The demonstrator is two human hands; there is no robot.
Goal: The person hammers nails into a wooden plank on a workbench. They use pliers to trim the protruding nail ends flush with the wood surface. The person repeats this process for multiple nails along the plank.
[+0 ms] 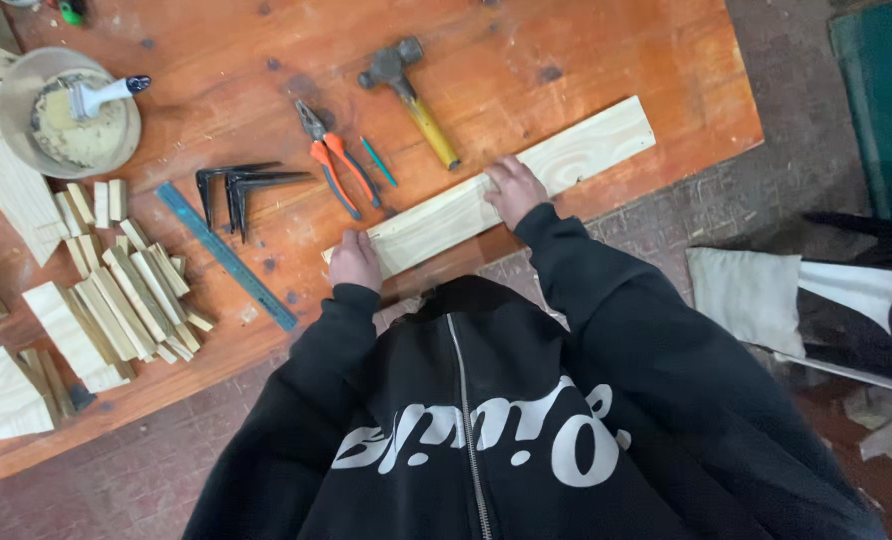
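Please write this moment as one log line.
left hand: on plank end | right hand: flat on plank | nearby: pliers, hammer | surface: workbench

Both arms in black sleeves reach up to the middle of the frame. The left hand [354, 262] lies knuckles up, fingers curled under. The right hand [514, 190] lies flat, palm down, its fingers spread.

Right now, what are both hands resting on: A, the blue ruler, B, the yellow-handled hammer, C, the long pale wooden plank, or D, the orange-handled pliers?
C: the left hand and right hand both lie flat on the long pale wooden plank at the edge of the orange wooden table.
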